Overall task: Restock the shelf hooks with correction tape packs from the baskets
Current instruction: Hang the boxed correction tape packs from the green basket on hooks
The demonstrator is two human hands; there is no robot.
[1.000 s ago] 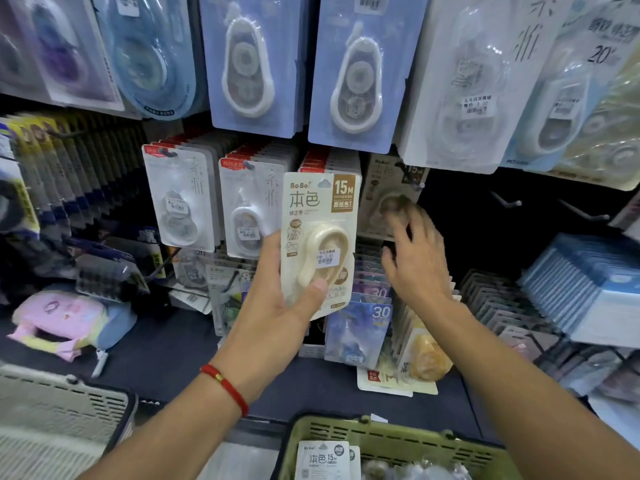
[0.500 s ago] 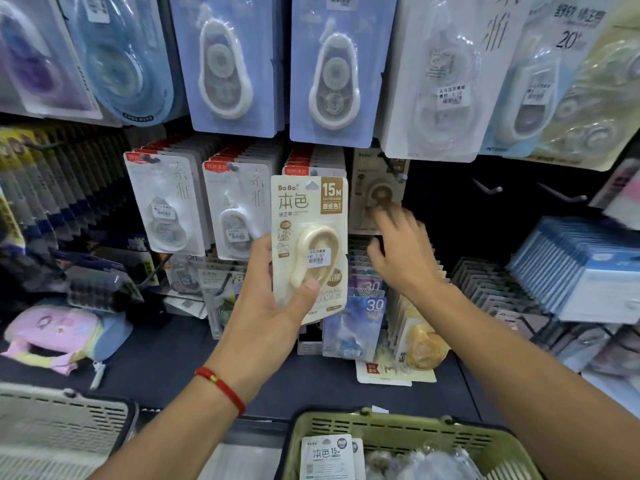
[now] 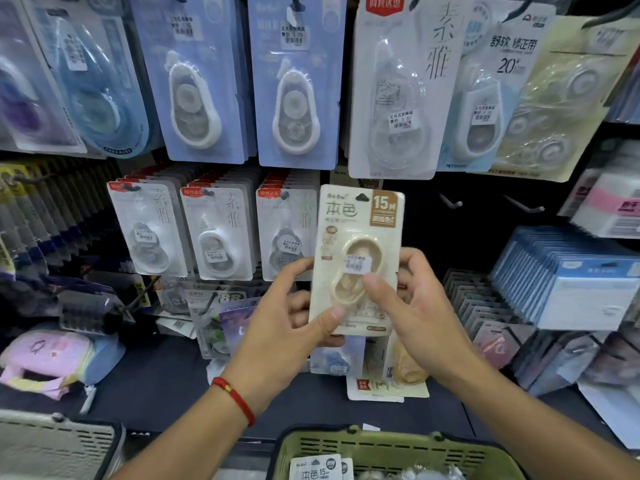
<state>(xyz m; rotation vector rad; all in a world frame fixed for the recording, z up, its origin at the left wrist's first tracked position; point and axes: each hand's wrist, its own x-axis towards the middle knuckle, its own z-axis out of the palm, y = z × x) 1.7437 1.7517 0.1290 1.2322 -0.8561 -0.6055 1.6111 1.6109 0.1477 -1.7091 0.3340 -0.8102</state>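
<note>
Two hands hold one cream correction tape pack [image 3: 356, 258] upright before the shelf hooks: left hand [image 3: 277, 327] pinches its lower left edge, right hand [image 3: 419, 306] grips its right side. Below, a green basket [image 3: 398, 448] holds more packs.

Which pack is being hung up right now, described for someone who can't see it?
Find the middle row of white packs. At its right end, both hands grip a cream pack. Only it has a brown 15M label.
</note>
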